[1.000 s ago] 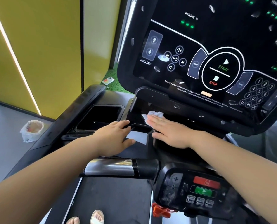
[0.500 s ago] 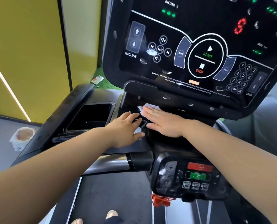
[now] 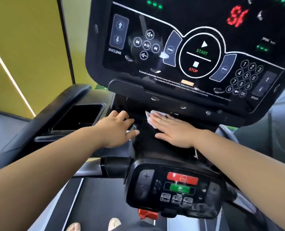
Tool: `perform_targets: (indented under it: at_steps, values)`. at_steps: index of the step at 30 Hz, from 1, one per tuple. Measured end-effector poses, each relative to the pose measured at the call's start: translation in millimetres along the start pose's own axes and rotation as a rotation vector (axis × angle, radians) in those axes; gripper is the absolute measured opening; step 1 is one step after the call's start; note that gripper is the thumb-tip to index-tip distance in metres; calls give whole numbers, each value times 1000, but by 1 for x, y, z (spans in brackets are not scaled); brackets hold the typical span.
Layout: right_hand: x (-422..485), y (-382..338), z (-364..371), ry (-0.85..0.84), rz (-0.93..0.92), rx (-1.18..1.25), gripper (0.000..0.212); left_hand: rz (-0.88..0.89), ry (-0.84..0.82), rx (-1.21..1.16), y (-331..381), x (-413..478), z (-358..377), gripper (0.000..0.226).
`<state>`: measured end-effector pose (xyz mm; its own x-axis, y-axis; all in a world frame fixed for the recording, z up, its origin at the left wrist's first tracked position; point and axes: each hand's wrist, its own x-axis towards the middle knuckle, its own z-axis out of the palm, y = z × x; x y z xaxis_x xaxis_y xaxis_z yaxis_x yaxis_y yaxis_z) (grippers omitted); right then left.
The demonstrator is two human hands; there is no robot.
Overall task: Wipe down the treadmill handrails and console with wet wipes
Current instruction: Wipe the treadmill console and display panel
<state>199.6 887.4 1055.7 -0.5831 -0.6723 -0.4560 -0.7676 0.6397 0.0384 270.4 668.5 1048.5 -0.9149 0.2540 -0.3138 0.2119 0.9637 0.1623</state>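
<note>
In the head view, the wipe (image 3: 150,117) lies on the dark panel (image 3: 143,144) just below the console (image 3: 201,52). It is pinned flat under the right hand (image 3: 173,130), and only a crumpled white edge shows past the fingertips. That hand's grip is not closed on anything: the fingers are straight and together, pressing the wipe down rather than pinching it. The left hand (image 3: 116,129) rests just beside it on the same panel, fingers apart and holding nothing. The wipe looks thin, limp and damp, so it will likely bunch and slide under pressure. A flat palm over its middle suits broad faces, while the rounded handrail (image 3: 66,97) probably calls for wrapping the wipe around it. The console face is glossy and covered in touch keys, so light strokes seem wise. To the left, a recessed pocket (image 3: 103,105) is set into the handrail. Its inside is dark and I can make out nothing in it. Nearer the person sits a small control pad (image 3: 176,187) with a red and a green button.
</note>
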Motion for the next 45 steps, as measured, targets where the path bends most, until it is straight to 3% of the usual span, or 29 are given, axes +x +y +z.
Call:
perform_targets:
  at_steps: [5,8,14,23,28,35,41,45]
  values:
    - [-4,-20,3,35,-119,135,62,-25,-6,20,13,7,3,62]
    - [-5,-15,7,41,-144,66,59,-32,17,4,14,10,6,61]
    - [4,9,5,46,-69,46,55,32,63,-50,22,14,5,62]
    - [-51,43,22,-45,85,114,52,22,47,-4,21,16,5,64]
    - [-37,21,22,21,52,158,54,18,34,6,23,15,4,64]
    - [-66,49,27,-91,122,204,49,19,39,51,23,14,4,62]
    - [-35,16,21,16,65,193,54,26,67,81,25,13,6,60]
    - [-47,30,24,-25,40,232,50,33,71,61,21,12,5,59]
